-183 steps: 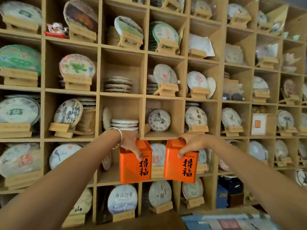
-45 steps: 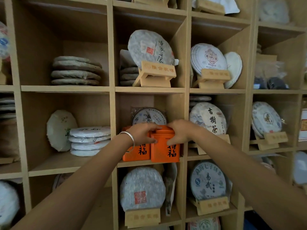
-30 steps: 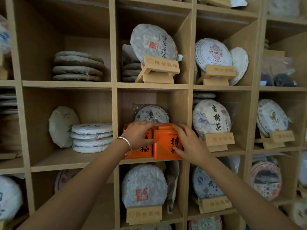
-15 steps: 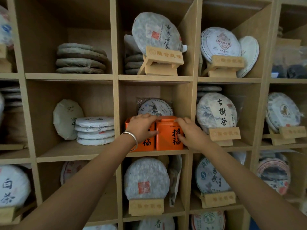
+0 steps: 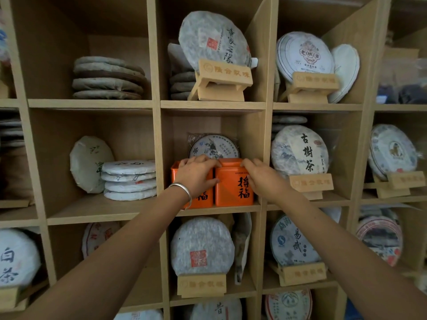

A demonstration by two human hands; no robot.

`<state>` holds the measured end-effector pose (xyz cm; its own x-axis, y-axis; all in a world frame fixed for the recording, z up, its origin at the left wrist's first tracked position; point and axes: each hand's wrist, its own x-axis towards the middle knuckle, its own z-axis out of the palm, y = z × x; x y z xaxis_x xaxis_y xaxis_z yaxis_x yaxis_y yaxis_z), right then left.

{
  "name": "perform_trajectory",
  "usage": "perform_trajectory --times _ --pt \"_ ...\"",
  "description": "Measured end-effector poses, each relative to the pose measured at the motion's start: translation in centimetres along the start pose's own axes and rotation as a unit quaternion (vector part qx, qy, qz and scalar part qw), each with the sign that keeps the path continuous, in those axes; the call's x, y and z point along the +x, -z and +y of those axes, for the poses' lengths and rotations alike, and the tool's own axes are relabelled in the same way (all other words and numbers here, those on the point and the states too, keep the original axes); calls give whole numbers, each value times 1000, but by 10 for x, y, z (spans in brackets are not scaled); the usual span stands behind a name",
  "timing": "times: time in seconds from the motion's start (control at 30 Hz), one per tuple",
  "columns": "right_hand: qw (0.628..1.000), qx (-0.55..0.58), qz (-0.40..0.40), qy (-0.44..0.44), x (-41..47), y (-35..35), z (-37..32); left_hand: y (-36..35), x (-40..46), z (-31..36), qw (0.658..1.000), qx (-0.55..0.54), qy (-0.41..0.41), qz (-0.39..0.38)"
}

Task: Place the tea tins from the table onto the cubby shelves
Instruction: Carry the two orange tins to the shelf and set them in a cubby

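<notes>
- two orange tea tins stand side by side, touching, at the front of the middle cubby [image 5: 254,135] of a pale wooden shelf unit, each a smooth metal box with rounded corners.
- the right tin [image 5: 233,188] shows black brush characters 得福 down its face and small print "good luck" near its top edge; the left tin [image 5: 205,197] is mostly covered, only the lower character 福 showing.
- the left hand [image 5: 196,176], a plain silver bangle [image 5: 182,192] on its wrist, lies over the front and top of the left tin, fingers curled over the lid and thumb wrapped to the seam between the two tins.
- the right hand [image 5: 261,176] grips the right tin at its upper right corner, fingers bent over the lid edge.
- behind the tins, far in the same cubby, leans a round tea cake [image 5: 213,146] in crinkled clear wrap, printed with a painted scene.
- right of it, a paper-wrapped cake [image 5: 298,151] reading 古樹茶 sits upright on a light wooden stand [image 5: 310,183].
- left cubby: a stack of flat white paper-wrapped cakes [image 5: 129,181], with one cake on edge [image 5: 87,162] beside it.
- above, a speckled grey cake [image 5: 212,40] rests on a carved wooden stand; the upper left cubby holds a stack of brownish cakes [image 5: 107,78].
- below the tins, a grey cake with a red seal [image 5: 201,248] stands on another stand.
</notes>
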<state>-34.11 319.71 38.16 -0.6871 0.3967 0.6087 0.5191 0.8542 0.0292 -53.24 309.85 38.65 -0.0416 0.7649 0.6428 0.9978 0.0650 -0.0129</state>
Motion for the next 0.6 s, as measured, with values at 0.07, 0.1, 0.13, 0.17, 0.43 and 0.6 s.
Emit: perform_trajectory --times 0.07,0.1,0.13,0.17,0.43,0.6 --pt "1000 -12 -2 -5 0 0 -2 0 1 1 1000 -6 5 -1" --pt "1000 -20 -3 -5 0 1 -2 0 1 2 1000 -8 6 0" --pt "1000 -30 -5 -4 0 1 -3 -1 1 3 1000 -9 6 1" --pt "999 -40 -8 -5 0 1 -4 -1 2 3 1000 -10 6 2" --pt "991 -134 -8 3 -1 -2 -8 0 6 2 1000 -17 8 -20" --pt "991 -118 57 2 -10 4 -13 12 -6 -4 1000 -27 -10 -7"
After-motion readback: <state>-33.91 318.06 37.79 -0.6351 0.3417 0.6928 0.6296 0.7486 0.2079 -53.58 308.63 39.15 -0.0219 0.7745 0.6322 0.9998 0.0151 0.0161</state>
